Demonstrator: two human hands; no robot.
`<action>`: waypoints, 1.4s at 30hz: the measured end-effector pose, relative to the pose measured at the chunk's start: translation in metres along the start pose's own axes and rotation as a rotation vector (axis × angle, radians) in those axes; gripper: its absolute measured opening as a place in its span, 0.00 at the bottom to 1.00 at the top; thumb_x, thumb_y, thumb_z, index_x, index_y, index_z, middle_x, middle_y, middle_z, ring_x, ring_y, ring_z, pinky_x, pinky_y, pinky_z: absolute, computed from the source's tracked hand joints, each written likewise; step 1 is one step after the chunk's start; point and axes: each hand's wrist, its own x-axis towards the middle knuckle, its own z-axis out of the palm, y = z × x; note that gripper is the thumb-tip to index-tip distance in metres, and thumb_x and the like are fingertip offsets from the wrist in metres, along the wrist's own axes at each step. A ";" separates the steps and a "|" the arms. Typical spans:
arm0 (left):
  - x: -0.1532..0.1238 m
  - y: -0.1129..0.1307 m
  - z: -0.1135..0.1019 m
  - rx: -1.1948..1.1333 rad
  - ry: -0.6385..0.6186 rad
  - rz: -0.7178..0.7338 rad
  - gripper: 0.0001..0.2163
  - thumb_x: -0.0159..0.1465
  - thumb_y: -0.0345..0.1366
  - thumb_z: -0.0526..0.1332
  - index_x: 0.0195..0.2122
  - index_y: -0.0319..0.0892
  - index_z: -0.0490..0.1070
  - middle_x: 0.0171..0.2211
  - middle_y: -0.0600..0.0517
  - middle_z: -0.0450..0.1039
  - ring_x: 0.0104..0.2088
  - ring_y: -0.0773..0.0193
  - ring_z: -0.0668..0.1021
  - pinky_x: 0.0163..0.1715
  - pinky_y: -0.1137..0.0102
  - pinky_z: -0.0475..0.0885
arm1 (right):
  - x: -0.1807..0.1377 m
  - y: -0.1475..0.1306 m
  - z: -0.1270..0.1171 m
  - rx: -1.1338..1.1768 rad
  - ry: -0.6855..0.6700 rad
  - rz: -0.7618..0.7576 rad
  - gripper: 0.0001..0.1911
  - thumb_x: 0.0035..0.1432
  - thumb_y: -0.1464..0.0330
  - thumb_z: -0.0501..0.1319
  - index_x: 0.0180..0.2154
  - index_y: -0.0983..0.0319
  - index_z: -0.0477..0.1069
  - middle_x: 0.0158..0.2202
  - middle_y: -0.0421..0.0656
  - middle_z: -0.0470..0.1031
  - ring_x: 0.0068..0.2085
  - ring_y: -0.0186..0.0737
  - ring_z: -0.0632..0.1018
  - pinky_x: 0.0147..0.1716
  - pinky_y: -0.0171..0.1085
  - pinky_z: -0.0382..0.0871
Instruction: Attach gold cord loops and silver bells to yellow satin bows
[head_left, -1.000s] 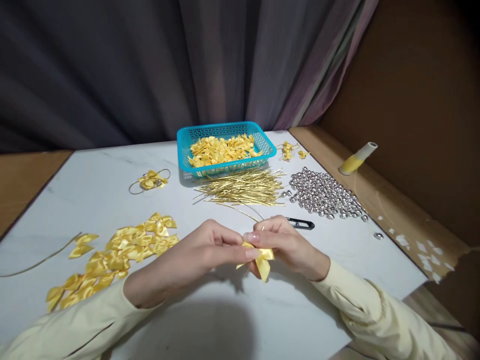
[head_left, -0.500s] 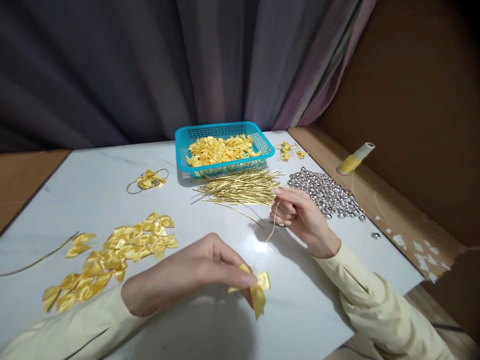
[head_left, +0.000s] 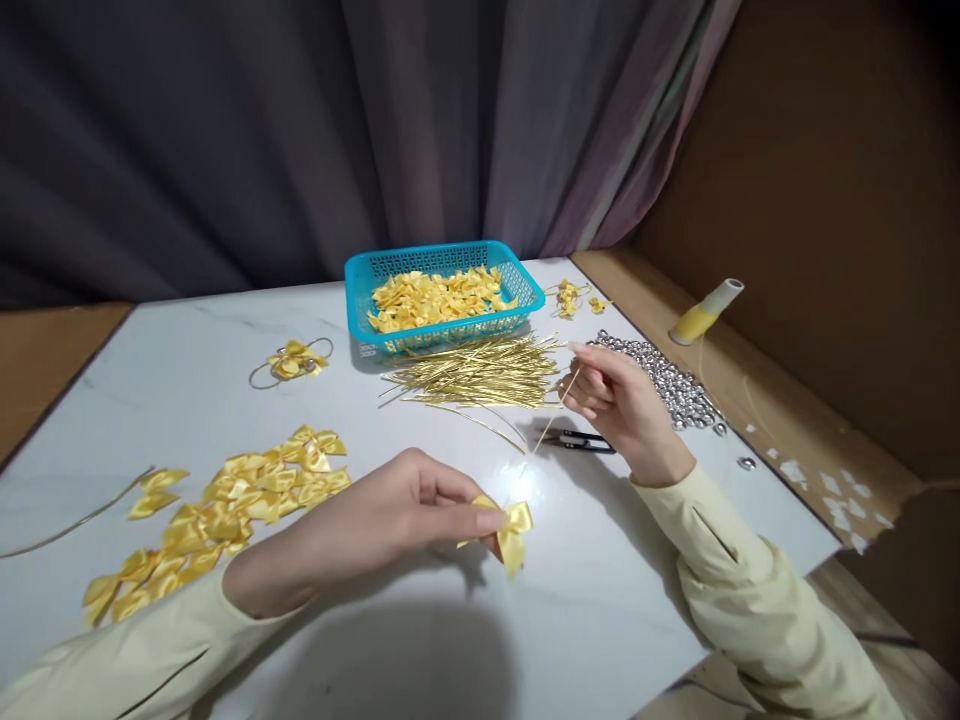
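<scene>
My left hand [head_left: 420, 525] pinches a yellow satin ribbon bow [head_left: 514, 530] between thumb and fingers, above the front middle of the white table. Up and to the right, my right hand [head_left: 611, 400] is closed with a thin yellowish thread [head_left: 553, 420] in its fingers. The thread slants down from the fingertips toward the bow; whether it joins the bow I cannot tell. Black-handled thread snips [head_left: 581, 441] lie just below my right hand. Behind the hands rests a heap of gold cords [head_left: 480, 372].
Several loose bows [head_left: 225, 500] spread over the left. A blue basket [head_left: 442, 340] of bows stands at the back. Silver beads [head_left: 679, 385] are piled at right, near a thread spool [head_left: 705, 312]. A finished-looking bow piece with loops [head_left: 296, 360] lies back left.
My right hand has moved right and slightly up, and the thread has gone from curved to straight. The bow in my left hand has risen a little. More of the snips shows.
</scene>
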 end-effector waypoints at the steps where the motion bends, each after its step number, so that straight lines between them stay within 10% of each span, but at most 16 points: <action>1: -0.001 0.001 0.000 0.017 0.005 0.005 0.12 0.63 0.42 0.61 0.32 0.41 0.80 0.30 0.52 0.79 0.31 0.64 0.74 0.33 0.71 0.64 | 0.000 -0.001 0.000 -0.015 0.009 -0.016 0.26 0.56 0.64 0.63 0.12 0.61 0.54 0.10 0.30 0.45 0.14 0.26 0.51 0.17 0.32 0.49; 24: -0.003 0.001 -0.003 0.122 0.044 0.029 0.15 0.66 0.45 0.55 0.34 0.41 0.77 0.35 0.50 0.81 0.36 0.61 0.77 0.37 0.69 0.64 | 0.004 -0.006 -0.012 -0.147 0.066 0.007 0.15 0.56 0.57 0.62 0.29 0.61 0.77 0.29 0.43 0.78 0.20 0.28 0.67 0.16 0.31 0.57; 33: 0.017 -0.007 0.009 0.127 0.040 0.046 0.15 0.66 0.44 0.55 0.33 0.39 0.75 0.37 0.48 0.81 0.38 0.60 0.78 0.39 0.69 0.65 | -0.014 -0.021 -0.025 -0.244 0.013 0.209 0.18 0.53 0.55 0.64 0.31 0.65 0.75 0.10 0.30 0.57 0.13 0.23 0.50 0.13 0.30 0.45; 42: 0.085 -0.002 0.033 0.441 0.047 0.344 0.16 0.69 0.37 0.48 0.34 0.38 0.73 0.34 0.47 0.79 0.32 0.63 0.78 0.34 0.70 0.69 | -0.033 -0.026 -0.066 -0.679 0.095 0.247 0.18 0.50 0.59 0.66 0.37 0.67 0.75 0.19 0.36 0.68 0.20 0.30 0.67 0.23 0.34 0.61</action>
